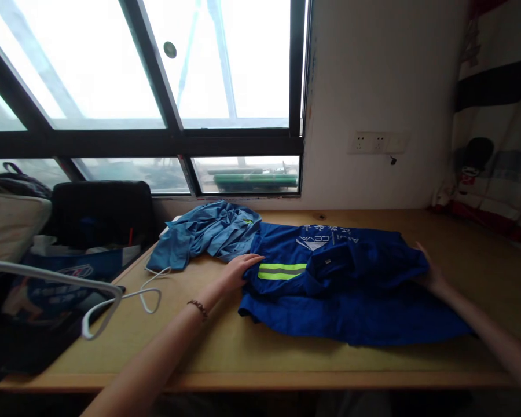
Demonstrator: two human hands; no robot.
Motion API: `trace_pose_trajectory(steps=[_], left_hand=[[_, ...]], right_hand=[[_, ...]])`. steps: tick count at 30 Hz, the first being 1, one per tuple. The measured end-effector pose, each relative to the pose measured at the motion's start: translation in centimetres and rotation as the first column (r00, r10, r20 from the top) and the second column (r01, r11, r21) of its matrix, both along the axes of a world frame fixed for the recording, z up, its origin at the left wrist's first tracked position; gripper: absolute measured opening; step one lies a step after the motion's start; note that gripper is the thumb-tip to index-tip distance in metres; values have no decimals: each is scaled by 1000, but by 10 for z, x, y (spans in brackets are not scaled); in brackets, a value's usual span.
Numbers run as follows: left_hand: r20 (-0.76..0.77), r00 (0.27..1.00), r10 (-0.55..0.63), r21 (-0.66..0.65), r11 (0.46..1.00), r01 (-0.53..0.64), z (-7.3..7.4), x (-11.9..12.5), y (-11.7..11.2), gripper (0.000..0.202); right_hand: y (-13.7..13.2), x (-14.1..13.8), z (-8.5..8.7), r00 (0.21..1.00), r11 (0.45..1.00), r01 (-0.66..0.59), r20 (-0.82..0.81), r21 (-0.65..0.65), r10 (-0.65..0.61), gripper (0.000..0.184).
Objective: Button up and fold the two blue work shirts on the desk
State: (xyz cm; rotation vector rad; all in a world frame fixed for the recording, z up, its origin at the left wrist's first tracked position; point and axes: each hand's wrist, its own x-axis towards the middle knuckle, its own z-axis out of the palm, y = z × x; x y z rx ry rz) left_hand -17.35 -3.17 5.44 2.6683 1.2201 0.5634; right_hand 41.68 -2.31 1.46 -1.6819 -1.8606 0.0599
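A dark blue work jacket (364, 307) lies spread and partly folded on the wooden table. It bears a yellow-green reflective stripe (282, 271) and white printed lettering, with the collar near its middle. My left hand (239, 272) grips the jacket's left edge beside the stripe, some fingers hidden under the cloth. At the opposite side, my right hand (430, 274) is closed on the bunched right edge, its fingers partly covered by fabric. A lighter blue garment (212, 231) lies crumpled behind my left hand, touching the jacket.
The table's front edge (260, 380) runs along the bottom. A white cable (150, 295) loops over the table's left side. Left of it are a dark chair back (102, 211) and a blue bag (56, 284). Behind stand a window and a wall socket (377, 142); a curtain (499, 127) hangs right.
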Motion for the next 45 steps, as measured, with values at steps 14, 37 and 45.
trace_pose_trajectory(steps=[14, 37, 45], left_hand=[[-395, 918, -19, 191, 976, 102, 4, 27, -23, 28], [-251, 967, -39, 179, 980, 86, -2, 26, -82, 46], [-145, 974, 173, 220, 965, -139, 43, 36, -81, 38]], right_hand=[[-14, -60, 37, 653, 980, -184, 754, 72, 67, 71], [-86, -70, 29, 713, 960, -268, 687, 79, 142, 86], [-83, -50, 59, 738, 984, -154, 673, 90, 54, 57]])
